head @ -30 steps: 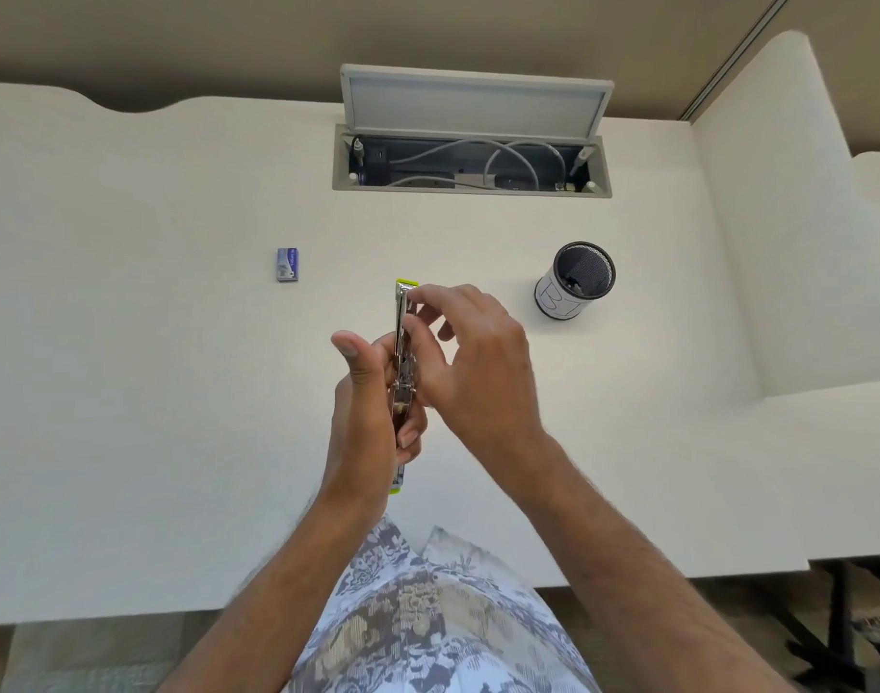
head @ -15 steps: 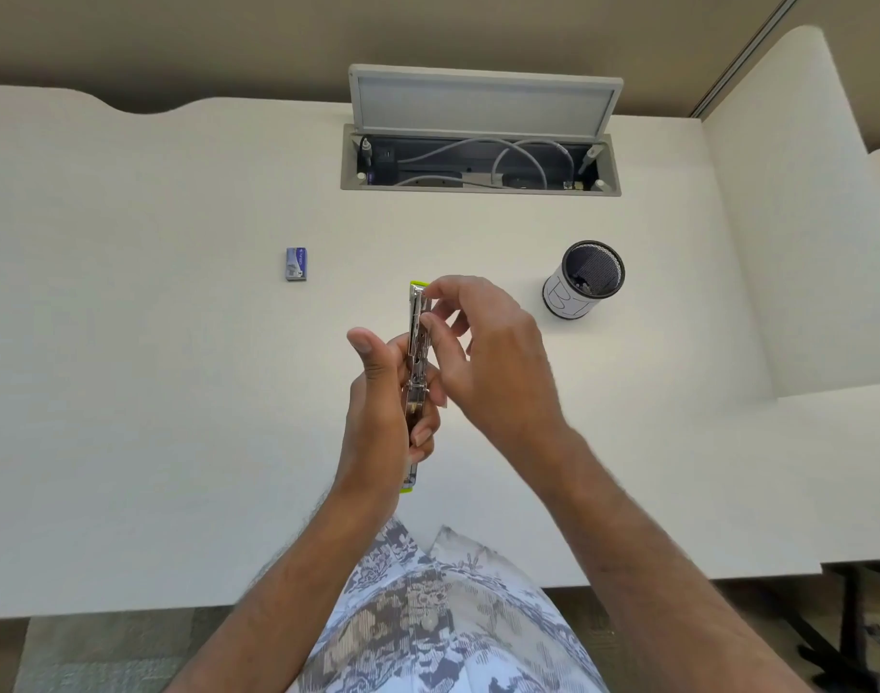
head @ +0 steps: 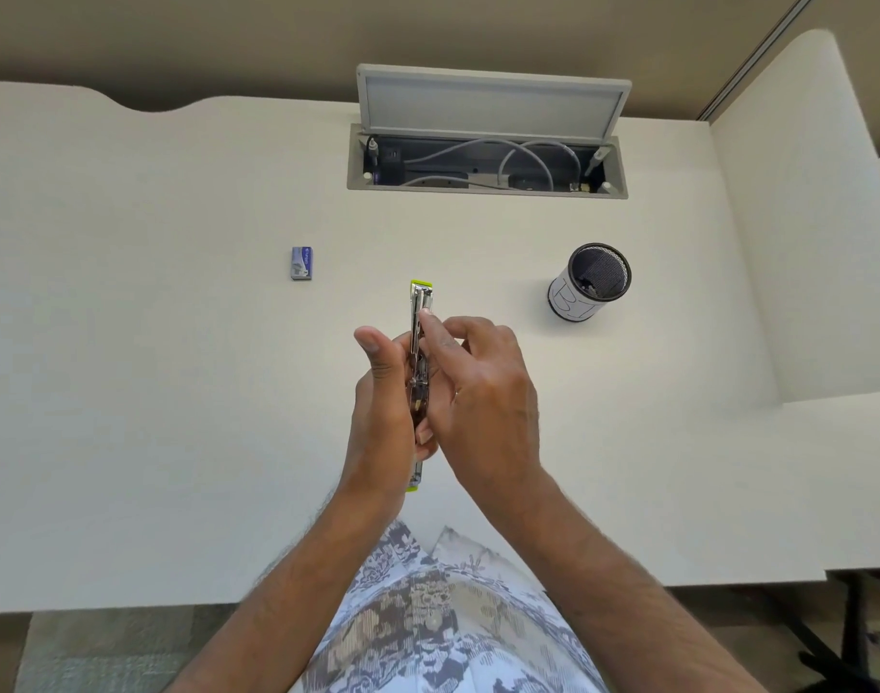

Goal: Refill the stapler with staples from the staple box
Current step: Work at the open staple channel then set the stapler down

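The stapler (head: 420, 306), metal with lime-green ends, is swung open and held above the white desk, its long axis pointing away from me. My left hand (head: 383, 407) grips its middle from the left, thumb raised. My right hand (head: 483, 392) is against its right side, fingertips pinching the metal staple channel near the far half. I cannot tell whether staples are between those fingers. The small blue staple box (head: 301, 263) lies shut on the desk to the far left, apart from both hands.
A black mesh pen cup (head: 589, 283) with a white label stands on the desk (head: 153, 392) to the right. Behind it, an open cable hatch (head: 487, 162) with its lid up holds grey cables. A raised white partition (head: 803, 242) borders the right.
My right fingertips slid along the stapler's channel from near its far tip toward the middle. The left hand keeps its grip. The view shifted slightly.
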Action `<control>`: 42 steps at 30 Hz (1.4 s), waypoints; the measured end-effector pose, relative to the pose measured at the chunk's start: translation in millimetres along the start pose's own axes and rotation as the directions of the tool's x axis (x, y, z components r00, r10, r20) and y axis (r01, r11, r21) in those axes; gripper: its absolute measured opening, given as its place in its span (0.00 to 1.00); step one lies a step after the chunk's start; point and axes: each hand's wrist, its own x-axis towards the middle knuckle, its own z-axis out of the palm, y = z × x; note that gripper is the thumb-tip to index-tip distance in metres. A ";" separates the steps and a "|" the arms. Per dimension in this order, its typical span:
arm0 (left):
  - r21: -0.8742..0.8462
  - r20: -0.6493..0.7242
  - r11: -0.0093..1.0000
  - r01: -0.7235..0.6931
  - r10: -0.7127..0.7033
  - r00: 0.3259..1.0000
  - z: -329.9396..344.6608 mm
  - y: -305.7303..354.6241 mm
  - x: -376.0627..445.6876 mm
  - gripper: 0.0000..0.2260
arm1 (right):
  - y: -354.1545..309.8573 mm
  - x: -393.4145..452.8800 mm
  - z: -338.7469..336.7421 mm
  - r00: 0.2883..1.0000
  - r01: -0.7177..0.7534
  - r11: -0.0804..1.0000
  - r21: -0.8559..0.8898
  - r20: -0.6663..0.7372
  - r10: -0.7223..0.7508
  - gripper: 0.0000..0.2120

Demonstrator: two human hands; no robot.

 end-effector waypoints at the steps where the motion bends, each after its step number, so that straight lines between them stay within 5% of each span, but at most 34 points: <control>1: 0.001 -0.001 1.000 -0.002 0.002 1.000 -0.1 -0.1 -0.4 0.44 | -0.7 -0.4 0.3 1.000 -0.002 1.000 -0.003 0.000 0.002 0.18; 13: 0.150 -0.011 0.986 -0.077 0.079 0.997 4.5 4.4 -6.5 0.37 | -2.8 -2.7 2.2 0.998 -0.062 0.993 0.095 0.010 0.061 0.20; 23: 0.137 0.037 0.989 -0.048 0.043 0.998 2.7 0.3 -7.5 0.40 | 4.4 12.8 -8.7 0.993 -0.081 0.984 0.156 0.095 0.067 0.04; 31: 0.135 0.032 0.991 0.000 -0.004 0.999 -0.2 -6.8 -6.1 0.43 | 15.1 18.2 -12.3 0.966 -0.131 0.955 0.266 0.249 0.063 0.04; 42: 0.106 0.009 0.994 0.034 -0.035 0.999 -0.1 -10.4 -4.3 0.46 | 19.8 11.4 -4.1 0.992 -0.113 0.921 0.374 0.101 0.081 0.10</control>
